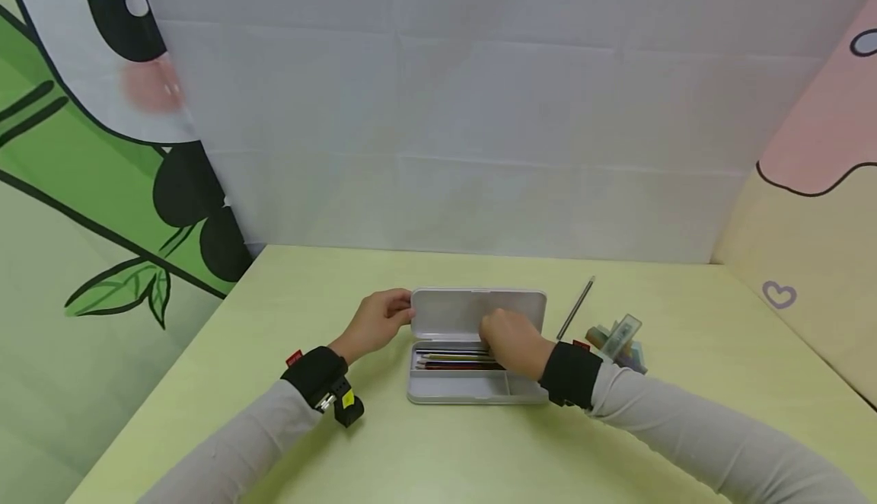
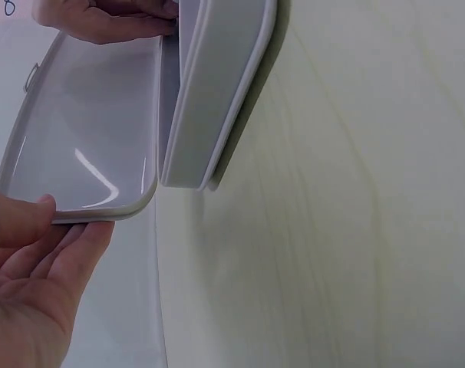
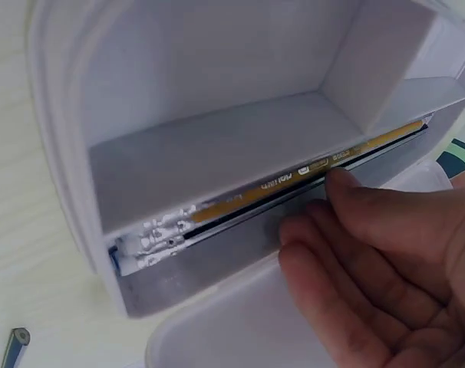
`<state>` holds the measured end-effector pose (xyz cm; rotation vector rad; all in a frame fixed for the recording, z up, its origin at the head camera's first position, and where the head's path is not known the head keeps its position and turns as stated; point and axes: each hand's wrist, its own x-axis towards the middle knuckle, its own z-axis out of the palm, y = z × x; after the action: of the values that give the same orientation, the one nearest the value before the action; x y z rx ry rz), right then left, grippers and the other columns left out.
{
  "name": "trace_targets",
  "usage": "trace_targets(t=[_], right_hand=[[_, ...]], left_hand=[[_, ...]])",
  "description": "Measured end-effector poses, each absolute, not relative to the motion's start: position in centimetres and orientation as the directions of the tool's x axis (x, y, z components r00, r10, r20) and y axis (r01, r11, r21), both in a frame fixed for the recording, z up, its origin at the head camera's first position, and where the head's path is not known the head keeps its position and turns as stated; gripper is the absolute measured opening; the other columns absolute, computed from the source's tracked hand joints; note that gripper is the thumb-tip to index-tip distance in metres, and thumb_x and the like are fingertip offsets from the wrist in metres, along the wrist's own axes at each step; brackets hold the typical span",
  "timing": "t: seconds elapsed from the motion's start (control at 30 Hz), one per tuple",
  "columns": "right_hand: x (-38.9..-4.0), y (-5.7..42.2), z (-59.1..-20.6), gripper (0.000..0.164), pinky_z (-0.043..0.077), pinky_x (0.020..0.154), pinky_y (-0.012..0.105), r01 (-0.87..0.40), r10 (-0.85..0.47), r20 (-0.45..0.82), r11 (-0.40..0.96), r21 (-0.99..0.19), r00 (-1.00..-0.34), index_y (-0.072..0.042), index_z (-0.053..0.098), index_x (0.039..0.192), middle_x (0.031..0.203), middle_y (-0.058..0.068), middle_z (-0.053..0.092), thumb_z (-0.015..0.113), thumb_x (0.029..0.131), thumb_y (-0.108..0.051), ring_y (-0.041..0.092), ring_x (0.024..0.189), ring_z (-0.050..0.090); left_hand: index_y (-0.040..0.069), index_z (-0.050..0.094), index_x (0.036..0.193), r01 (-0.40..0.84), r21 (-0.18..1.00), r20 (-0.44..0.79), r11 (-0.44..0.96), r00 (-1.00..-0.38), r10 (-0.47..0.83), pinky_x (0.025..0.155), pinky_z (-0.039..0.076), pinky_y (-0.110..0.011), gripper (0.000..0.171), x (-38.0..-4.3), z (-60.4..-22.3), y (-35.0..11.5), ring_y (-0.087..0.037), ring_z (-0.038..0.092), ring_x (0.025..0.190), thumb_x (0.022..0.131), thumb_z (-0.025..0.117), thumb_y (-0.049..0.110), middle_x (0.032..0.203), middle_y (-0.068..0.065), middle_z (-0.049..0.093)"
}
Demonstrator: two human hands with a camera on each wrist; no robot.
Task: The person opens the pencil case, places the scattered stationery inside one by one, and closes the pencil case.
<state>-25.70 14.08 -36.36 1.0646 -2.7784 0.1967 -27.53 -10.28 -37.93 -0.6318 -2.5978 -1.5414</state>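
A white pencil case (image 1: 457,388) lies on the table with its lid (image 1: 445,314) raised. At the lid's left end, my left hand (image 1: 377,321) holds the edge; in the left wrist view the thumb is on the inner face and the fingers behind. My right hand (image 1: 514,340) reaches into the case's long back compartment. Its thumb and curled fingers (image 3: 300,230) are at a dark pencil (image 3: 255,205) there, the thumb tip right on it. A yellow pencil (image 3: 240,193) lies beside it, with several more pencils (image 1: 445,357) in the head view.
Right of the case, another pencil (image 1: 575,307) lies on the table (image 1: 411,458). Close by is a small pile with a clear-sided pencil sharpener-like block (image 1: 622,334) and other small pieces, partly behind the right wrist. A white cloth wall (image 1: 479,108) stands behind the table.
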Motion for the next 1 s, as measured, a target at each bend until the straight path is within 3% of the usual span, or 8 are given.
trace_targets(t=[0.3, 0.57, 0.77, 1.0], right_hand=[[-25.5, 15.0, -34.4, 0.014, 0.048, 0.052, 0.022, -0.697, -0.665, 0.213, 0.702, -0.147, -0.716, -0.006, 0.07, 0.068, 0.064, 0.0, 0.062, 0.069, 0.075, 0.007, 0.012, 0.058, 0.057], [-25.8, 18.0, -26.6, 0.006, 0.052, 0.06, 0.024, -0.689, -0.586, 0.382, 0.683, -0.242, -0.715, -0.004, 0.074, 0.081, 0.075, 0.004, 0.068, 0.074, 0.076, -0.002, 0.013, 0.065, 0.062], [-27.9, 21.8, -23.0, 0.007, 0.05, 0.066, 0.033, -0.615, -0.504, 0.439, 0.773, -0.155, -0.744, 0.0, 0.072, 0.086, 0.081, 0.01, 0.066, 0.071, 0.078, 0.001, 0.022, 0.072, 0.06], [-30.8, 24.7, -25.4, 0.014, 0.052, 0.069, 0.038, -0.589, -0.547, 0.327, 0.808, -0.035, -0.77, 0.004, 0.07, 0.087, 0.084, 0.017, 0.066, 0.072, 0.073, 0.007, 0.031, 0.077, 0.061]], left_hand=[[-0.005, 0.061, 0.111, 0.361, 0.834, 0.244, 0.418, -0.92, 0.307, 0.076, 0.055, -0.031, 0.023, -27.3, -38.0, -10.1, -0.026, 0.066, 0.09, 0.089, 0.057, -0.002, 0.102, -0.019, 0.065], [-0.005, 0.06, 0.112, 0.317, 0.853, 0.199, 0.415, -0.932, 0.302, 0.078, 0.055, -0.033, 0.023, -27.1, -38.4, -9.8, -0.025, 0.066, 0.09, 0.09, 0.058, -0.002, 0.102, -0.017, 0.065], [-0.004, 0.061, 0.112, 0.299, 0.859, 0.195, 0.416, -0.942, 0.274, 0.078, 0.055, -0.032, 0.024, -26.9, -38.5, -9.9, -0.024, 0.065, 0.09, 0.089, 0.058, -0.001, 0.102, -0.015, 0.066], [-0.005, 0.061, 0.11, 0.306, 0.863, 0.21, 0.402, -0.941, 0.265, 0.076, 0.055, -0.033, 0.022, -27.0, -39.1, -10.3, -0.025, 0.065, 0.089, 0.088, 0.058, -0.003, 0.1, -0.016, 0.066]])
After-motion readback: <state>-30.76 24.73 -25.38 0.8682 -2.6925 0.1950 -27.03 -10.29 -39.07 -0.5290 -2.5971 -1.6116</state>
